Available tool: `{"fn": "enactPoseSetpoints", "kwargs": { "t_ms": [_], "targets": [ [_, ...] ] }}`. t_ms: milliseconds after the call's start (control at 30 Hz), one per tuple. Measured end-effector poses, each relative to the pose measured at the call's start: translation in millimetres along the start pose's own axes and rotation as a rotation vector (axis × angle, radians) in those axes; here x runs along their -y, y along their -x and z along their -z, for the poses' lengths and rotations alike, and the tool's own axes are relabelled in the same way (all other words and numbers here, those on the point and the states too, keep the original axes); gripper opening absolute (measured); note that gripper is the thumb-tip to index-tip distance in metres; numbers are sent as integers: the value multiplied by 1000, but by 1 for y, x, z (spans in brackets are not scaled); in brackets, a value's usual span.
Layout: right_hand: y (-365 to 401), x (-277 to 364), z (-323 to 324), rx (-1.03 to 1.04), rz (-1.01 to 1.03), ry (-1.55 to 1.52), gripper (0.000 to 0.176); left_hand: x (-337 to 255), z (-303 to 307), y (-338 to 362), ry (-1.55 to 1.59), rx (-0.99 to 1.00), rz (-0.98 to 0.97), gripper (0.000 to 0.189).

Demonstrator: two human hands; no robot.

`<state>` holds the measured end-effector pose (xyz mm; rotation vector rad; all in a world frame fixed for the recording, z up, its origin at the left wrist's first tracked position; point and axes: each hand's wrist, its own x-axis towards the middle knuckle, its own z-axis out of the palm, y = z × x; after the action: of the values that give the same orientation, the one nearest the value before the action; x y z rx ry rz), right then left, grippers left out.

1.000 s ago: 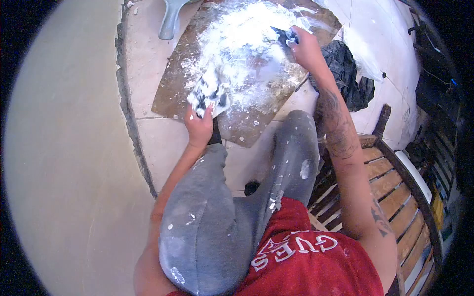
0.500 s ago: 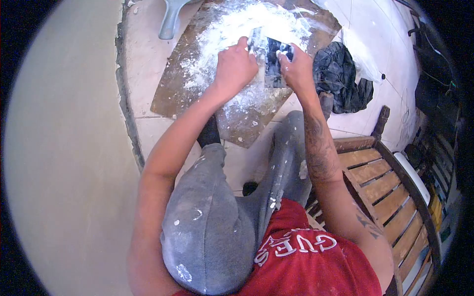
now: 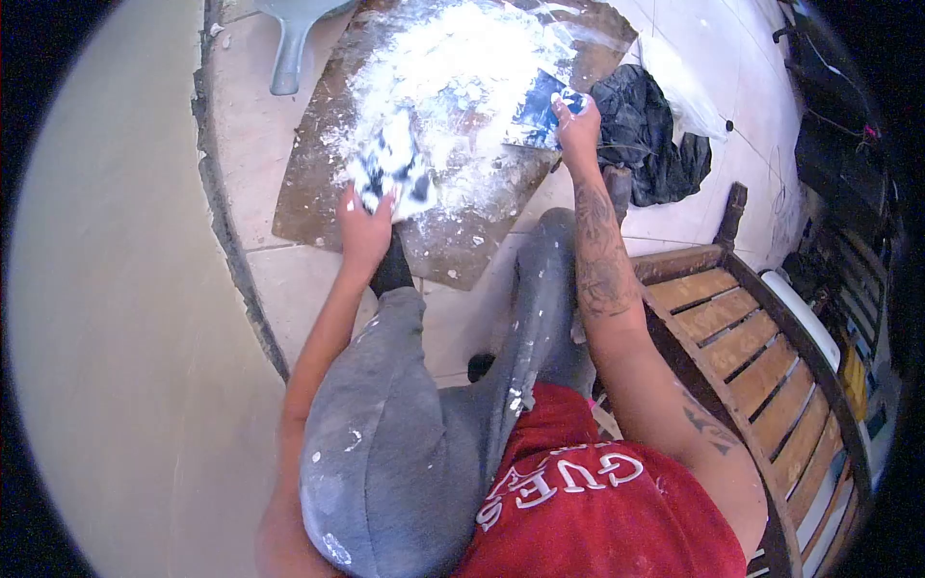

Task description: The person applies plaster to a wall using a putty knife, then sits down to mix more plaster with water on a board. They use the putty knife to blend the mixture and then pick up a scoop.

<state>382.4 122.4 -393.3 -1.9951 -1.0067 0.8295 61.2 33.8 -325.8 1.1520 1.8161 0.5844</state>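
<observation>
My left hand (image 3: pixel 366 229) grips the near edge of a flat scraper (image 3: pixel 420 197), its face smeared with white paste and dark patches. It is held over the left part of a brown board (image 3: pixel 301 197). My right hand (image 3: pixel 578 125) pinches a wide blue-and-dark putty knife (image 3: pixel 536 114) at the board's right side, with white smears on the blade and on my fingers. Between and beyond the two tools, a broad spread of white paste (image 3: pixel 462 53) covers the board's middle and far part.
A grey dustpan (image 3: pixel 289 58) lies at the far left of the tiled floor. Right of the board are a crumpled black plastic bag (image 3: pixel 641 120) and a white bag (image 3: pixel 686 91). A slatted wooden bench (image 3: pixel 761 361) stands close on my right, and a plain wall (image 3: pixel 106 289) on my left.
The two hands were close together with their tools near each other at the board's middle. My left hand has moved left and nearer with its scraper; my right hand stays at the right side.
</observation>
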Motion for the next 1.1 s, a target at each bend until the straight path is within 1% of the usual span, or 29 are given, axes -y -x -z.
{"fn": "enactPoseSetpoints", "kwargs": {
  "t_ms": [33, 67, 100, 167, 200, 267, 367, 400, 433, 500, 533, 567, 667, 700, 833, 933, 1000, 1033, 1067, 1100],
  "targets": [
    [1, 2, 1, 11, -3, -11, 22, 25, -7, 15, -165, -41, -11, 33],
    [1, 3, 2, 22, -3, -22, 22, 31, -6, 25, 152, 36, -26, 34],
    [0, 3, 2, 17, -1, 8, 23, 46, -11, 36, 173, -2, -149, 34],
    [1, 2, 4, 13, 3, 75, 24, 98, -31, 56, -27, -110, -166, 32],
    [-6, -18, 3, 19, 2, 63, 28, 89, -29, 54, -6, -102, -174, 31],
    [-10, -26, 2, 27, -13, 35, 28, 59, -20, 46, 33, -86, -188, 31],
    [-9, -21, -2, -16, -13, 83, 29, 69, -23, 45, -19, -96, -235, 32],
    [-8, -18, -5, -29, -6, 72, 29, 71, -23, 44, 128, -36, -168, 34],
    [-6, -16, -6, -44, 1, 62, 29, 75, -24, 43, 87, -52, -191, 34],
    [-8, -6, -4, -14, -1, 144, 30, 86, -29, 43, 8, -85, -233, 35],
    [-9, -2, -4, -9, -5, 175, 30, 87, -31, 41, 61, -87, -242, 36],
    [-9, 2, -3, -4, -10, 204, 31, 89, -33, 43, 48, -86, -248, 36],
    [-12, 17, -3, 15, -4, 305, 32, 68, -25, 42, 37, -87, -268, 36],
    [-11, 24, -3, 21, -11, 341, 32, 69, -26, 42, 37, -83, -267, 36],
    [-20, 13, -5, 27, 11, 411, 35, 85, -31, 39, 12, -86, -278, 36],
    [-25, 5, -9, 74, -50, 315, 37, 82, -30, 41, -24, -92, -279, 36],
    [-18, 7, -14, 39, -17, 296, 34, 71, -28, 43, -89, -118, -293, 35],
    [-16, 7, -20, 23, 1, 284, 33, 68, -29, 43, -68, -118, -283, 34],
    [-15, 6, -27, -30, -42, 363, 33, 65, -29, 44, -48, -122, -274, 33],
    [-8, 12, -31, -67, -24, 350, 32, 64, -28, 44, -29, -127, -264, 33]
  ]
}}
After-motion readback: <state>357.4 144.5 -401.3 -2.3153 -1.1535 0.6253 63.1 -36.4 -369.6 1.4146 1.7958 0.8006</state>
